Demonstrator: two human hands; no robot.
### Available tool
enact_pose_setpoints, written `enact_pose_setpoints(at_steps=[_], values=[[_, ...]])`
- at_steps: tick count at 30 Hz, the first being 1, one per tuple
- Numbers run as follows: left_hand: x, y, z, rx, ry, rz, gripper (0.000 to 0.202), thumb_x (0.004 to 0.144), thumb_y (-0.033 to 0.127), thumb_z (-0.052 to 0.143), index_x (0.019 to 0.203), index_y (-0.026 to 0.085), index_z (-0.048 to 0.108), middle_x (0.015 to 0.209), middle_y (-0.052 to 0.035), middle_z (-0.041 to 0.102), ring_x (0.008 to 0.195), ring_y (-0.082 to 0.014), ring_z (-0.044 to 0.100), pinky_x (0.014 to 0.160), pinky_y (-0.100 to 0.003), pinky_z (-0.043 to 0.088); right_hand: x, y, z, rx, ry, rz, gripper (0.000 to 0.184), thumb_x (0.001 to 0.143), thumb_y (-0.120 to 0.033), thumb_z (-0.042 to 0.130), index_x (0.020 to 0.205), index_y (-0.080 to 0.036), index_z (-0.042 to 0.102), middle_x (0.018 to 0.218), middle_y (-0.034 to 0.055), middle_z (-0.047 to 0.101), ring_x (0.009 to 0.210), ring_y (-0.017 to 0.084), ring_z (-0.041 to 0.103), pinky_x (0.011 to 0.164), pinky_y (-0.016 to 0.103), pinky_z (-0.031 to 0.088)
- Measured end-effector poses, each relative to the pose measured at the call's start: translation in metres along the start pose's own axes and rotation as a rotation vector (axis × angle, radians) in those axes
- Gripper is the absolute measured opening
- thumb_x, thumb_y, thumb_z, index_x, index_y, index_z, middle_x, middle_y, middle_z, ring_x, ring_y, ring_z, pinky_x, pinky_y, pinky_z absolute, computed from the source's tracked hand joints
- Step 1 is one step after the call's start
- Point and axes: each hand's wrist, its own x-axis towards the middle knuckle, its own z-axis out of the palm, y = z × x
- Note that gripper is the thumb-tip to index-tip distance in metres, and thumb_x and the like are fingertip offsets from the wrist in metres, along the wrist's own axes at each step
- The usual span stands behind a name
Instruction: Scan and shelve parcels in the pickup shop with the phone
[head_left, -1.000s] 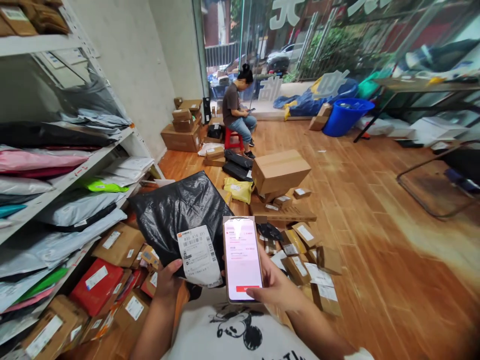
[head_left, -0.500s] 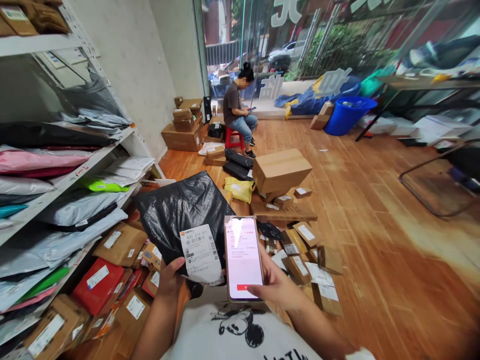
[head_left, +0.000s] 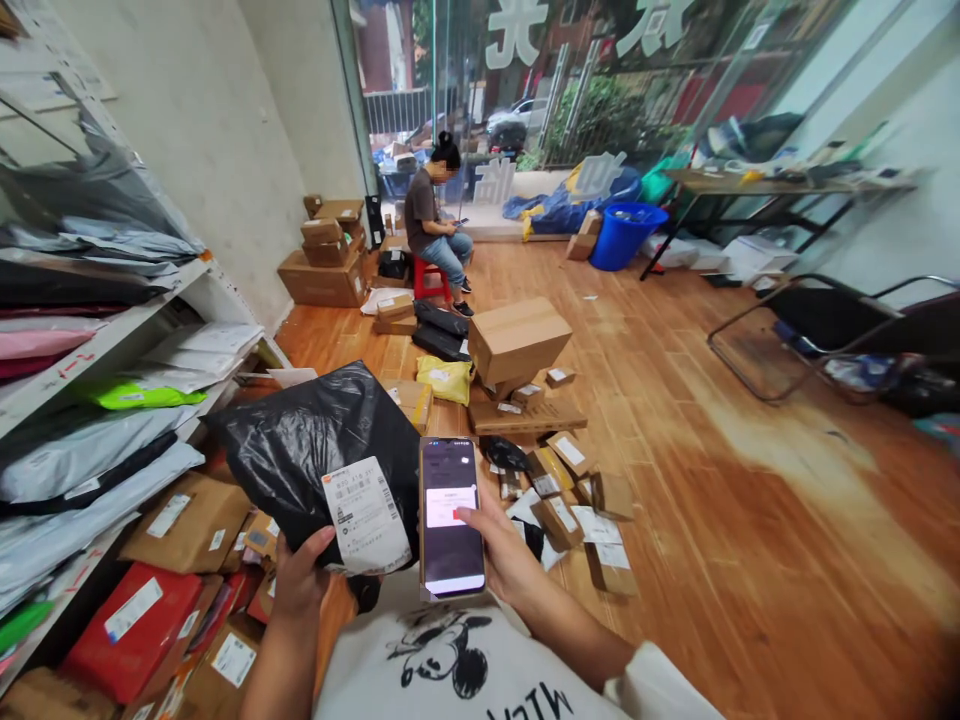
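Through the head camera I am watching the left hand (head_left: 300,580) clenching the lower edge of a crinkled black plastic mailer bag (head_left: 307,450), thumb lying just beside its white printed shipping label (head_left: 366,515). The bag is hanging in the air in front of the chest, above the brown cardboard parcels (head_left: 187,520) on the lowest level of the white metal shelf (head_left: 112,335). The right hand (head_left: 510,560) is grasping a slim dark smartphone (head_left: 450,520) upright, just beside the label, with the thumb touching a red-and-white pop-up on the dimmed screen. I am judging the slick film the weak point: pinched at one edge only, the bag could be sliding out and dropping among the parcels below. The phone is resting in one hand while that thumb is stretching, so it could be tipping out towards the wooden plank floor (head_left: 712,520). The label is curling with the film, which could be spoiling a clean read. Small labelled cardboard boxes (head_left: 570,490) are lying scattered near the feet, risking a stumble. A seated person (head_left: 429,225) is working well apart.
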Motion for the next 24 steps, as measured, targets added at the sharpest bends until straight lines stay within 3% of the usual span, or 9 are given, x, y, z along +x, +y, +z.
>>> enact_pose_setpoints(at_steps=[6,11,16,21,24], values=[[0.005,-0.005,0.008,0.056,-0.037,-0.015,0.058,0.041,0.018,0.084,0.097,0.014,0.067,0.07,-0.0014,0.073,0.064,-0.0204,0.069,0.06,-0.027,0.059,0.02,0.007,-0.002,0.011,0.158,-0.004,0.044,0.067,-0.032,0.072,0.108,-0.02,0.059,0.08,-0.0006,0.074,0.068,0.019,0.067,0.064,0.029,0.049],[0.011,-0.01,0.007,0.06,-0.018,-0.057,0.062,0.039,0.015,0.082,0.099,0.016,0.066,0.068,0.0002,0.072,0.06,-0.0185,0.068,0.056,-0.026,0.057,0.023,0.01,-0.006,-0.013,0.171,0.017,0.044,0.058,-0.019,0.065,0.101,-0.019,0.062,0.079,-0.0015,0.074,0.067,0.017,0.063,0.062,0.026,0.046],[0.016,-0.013,0.009,0.093,-0.043,-0.048,0.068,0.042,0.013,0.08,0.107,0.019,0.063,0.076,-0.0009,0.073,0.067,-0.0214,0.07,0.061,-0.029,0.058,0.022,0.005,-0.006,0.049,0.127,0.017,0.051,0.057,-0.018,0.065,0.108,-0.022,0.062,0.097,0.0003,0.074,0.089,0.021,0.065,0.077,0.031,0.048],[0.02,-0.014,0.012,0.125,-0.073,-0.054,0.069,0.045,0.014,0.08,0.11,0.022,0.06,0.085,-0.0017,0.073,0.075,-0.0213,0.07,0.064,-0.028,0.058,0.03,-0.002,-0.007,0.041,0.122,0.005,0.047,0.054,-0.016,0.067,0.1,-0.022,0.064,0.085,-0.0024,0.073,0.08,0.019,0.064,0.075,0.03,0.047],[0.028,-0.016,0.013,0.167,-0.038,-0.093,0.062,0.048,0.017,0.079,0.107,0.021,0.06,0.084,-0.0017,0.073,0.072,-0.0193,0.07,0.064,-0.026,0.058,0.046,0.0,-0.01,0.039,0.209,0.017,0.045,0.052,-0.026,0.077,0.095,-0.02,0.064,0.085,-0.0001,0.073,0.077,0.019,0.065,0.072,0.03,0.047]])
